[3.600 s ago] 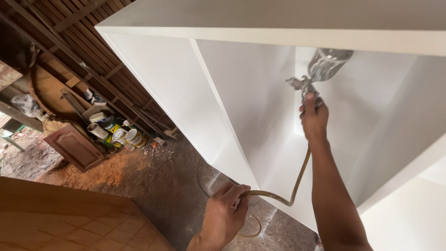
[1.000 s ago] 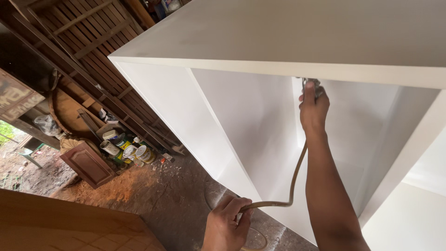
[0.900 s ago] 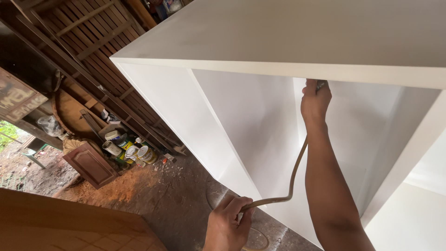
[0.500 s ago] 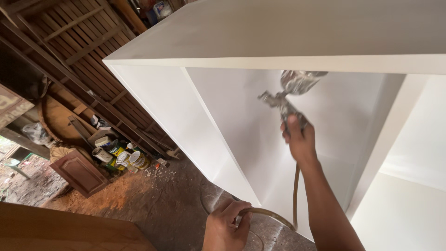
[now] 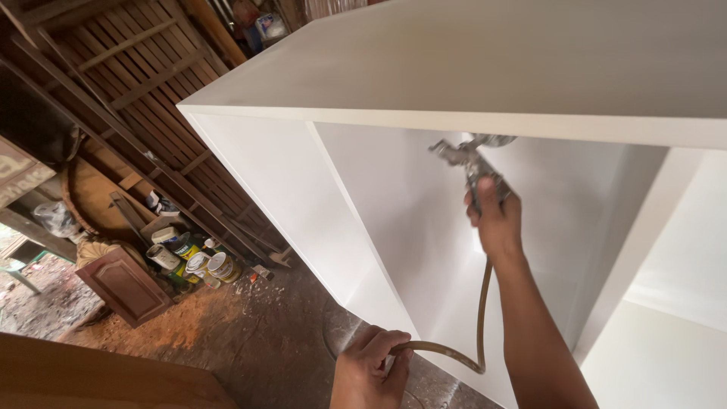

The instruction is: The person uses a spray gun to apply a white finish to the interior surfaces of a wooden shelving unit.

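While right hand (image 5: 494,220) grips spray gun (image 5: 468,157) inside white cabinet (image 5: 424,68), nozzle aims toward 10 o'clock. Hose (image 5: 480,318) drops toward 6 o'clock, curving to left hand (image 5: 371,373), closed around it. Paint cans (image 5: 198,261) at 9 o'clock.

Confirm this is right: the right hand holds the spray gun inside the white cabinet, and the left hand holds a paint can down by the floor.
One thing is wrong. The left hand grips the hose, not a paint can; the head view shows it. The right hand does hold the spray gun inside the white cabinet.
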